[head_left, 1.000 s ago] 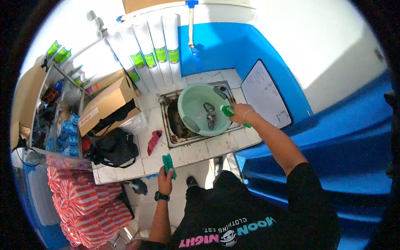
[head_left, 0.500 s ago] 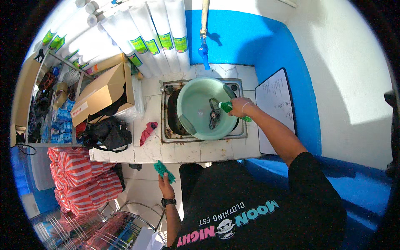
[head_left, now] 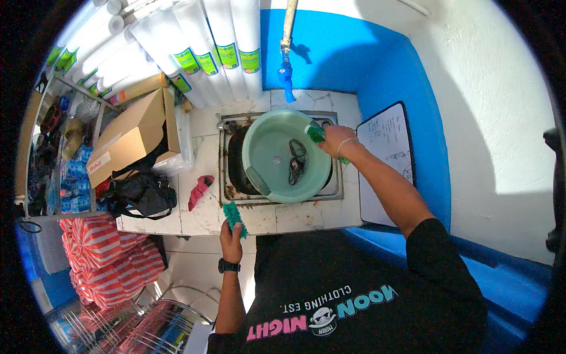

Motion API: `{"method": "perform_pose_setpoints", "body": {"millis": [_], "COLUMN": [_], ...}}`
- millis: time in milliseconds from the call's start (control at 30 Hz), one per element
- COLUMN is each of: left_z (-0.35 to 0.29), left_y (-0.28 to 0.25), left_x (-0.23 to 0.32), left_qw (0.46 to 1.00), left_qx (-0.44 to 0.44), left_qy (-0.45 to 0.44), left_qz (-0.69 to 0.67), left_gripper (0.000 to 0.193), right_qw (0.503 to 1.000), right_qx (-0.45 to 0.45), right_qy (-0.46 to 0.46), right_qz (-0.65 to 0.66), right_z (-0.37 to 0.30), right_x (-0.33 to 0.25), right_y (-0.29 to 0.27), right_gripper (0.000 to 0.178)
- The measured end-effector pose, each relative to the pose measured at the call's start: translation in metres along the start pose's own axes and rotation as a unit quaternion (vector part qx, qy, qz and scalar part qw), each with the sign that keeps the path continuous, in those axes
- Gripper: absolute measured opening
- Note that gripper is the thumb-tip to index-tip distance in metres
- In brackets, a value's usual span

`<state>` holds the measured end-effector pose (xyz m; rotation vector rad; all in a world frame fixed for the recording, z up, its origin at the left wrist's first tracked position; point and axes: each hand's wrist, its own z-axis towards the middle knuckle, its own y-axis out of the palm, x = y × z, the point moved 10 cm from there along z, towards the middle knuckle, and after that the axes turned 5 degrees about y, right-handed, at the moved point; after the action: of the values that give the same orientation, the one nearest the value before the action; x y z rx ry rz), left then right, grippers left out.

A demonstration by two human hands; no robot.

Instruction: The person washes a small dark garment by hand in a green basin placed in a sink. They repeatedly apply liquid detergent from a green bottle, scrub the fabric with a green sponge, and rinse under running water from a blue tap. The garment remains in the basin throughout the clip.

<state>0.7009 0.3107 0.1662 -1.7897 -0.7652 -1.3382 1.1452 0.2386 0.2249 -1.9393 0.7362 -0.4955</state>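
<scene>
My left hand [head_left: 231, 243] is closed around a teal scrub brush [head_left: 235, 219] with a bristly surface, just at the counter's front edge. Over the right rim of a pale green basin [head_left: 265, 141], my right hand [head_left: 339, 142] grips a green bottle [head_left: 316, 134]. The bottle is tilted, its whitish top end toward the basin's inside. A dark, looped, strap-like thing [head_left: 297, 159] lies at the bottom of the basin; its kind is hard to make out. The basin rests on a metal sink [head_left: 229, 177] set in the tiled counter.
A blue tap [head_left: 286, 76] hangs behind the basin. Left of it lie a crumpled pink cloth [head_left: 201, 192], a black bag [head_left: 141, 194] and an open cardboard box [head_left: 132, 133]. White rolls [head_left: 215, 53] stand at the back; a whiteboard [head_left: 386, 168] leans at the right.
My left hand has risen with the scrub brush to the counter edge. My right hand has moved slightly up and left with the bottle, and the view has shifted a little.
</scene>
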Motion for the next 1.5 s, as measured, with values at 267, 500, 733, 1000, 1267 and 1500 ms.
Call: {"method": "perform_pose_setpoints", "body": {"millis": [267,500,733,1000,1267,1500], "left_z": [0.021,0.031,0.053,0.092,0.095,0.085], "left_y": [0.006,-0.005,-0.004,0.009,0.015,0.021], "left_x": [0.001,-0.020,-0.007,0.015,0.011,-0.002], "left_qw": [0.993,0.993,0.988,0.990,0.991,0.991], "left_qx": [-0.030,-0.034,-0.039,-0.101,-0.104,-0.095], "left_qy": [-0.023,-0.031,-0.033,-0.009,0.005,-0.031], "left_qz": [-0.108,-0.105,-0.144,-0.094,-0.083,-0.093], "left_gripper": [0.031,0.030,0.035,0.036,0.036,0.040], "right_qw": [1.000,0.999,1.000,0.998,0.995,0.996], "right_qx": [0.015,-0.040,0.002,-0.054,-0.098,-0.082], "right_qy": [-0.001,-0.007,0.008,-0.020,-0.031,-0.039], "right_qz": [0.016,-0.027,0.024,-0.011,0.002,-0.001], "right_z": [-0.005,-0.018,-0.011,-0.025,-0.038,-0.039], "right_x": [-0.022,-0.030,-0.018,-0.036,-0.040,-0.038], "right_y": [-0.031,0.014,0.019,0.038,0.062,0.061], "right_gripper": [0.046,0.043,0.037,0.040,0.046,0.046]}}
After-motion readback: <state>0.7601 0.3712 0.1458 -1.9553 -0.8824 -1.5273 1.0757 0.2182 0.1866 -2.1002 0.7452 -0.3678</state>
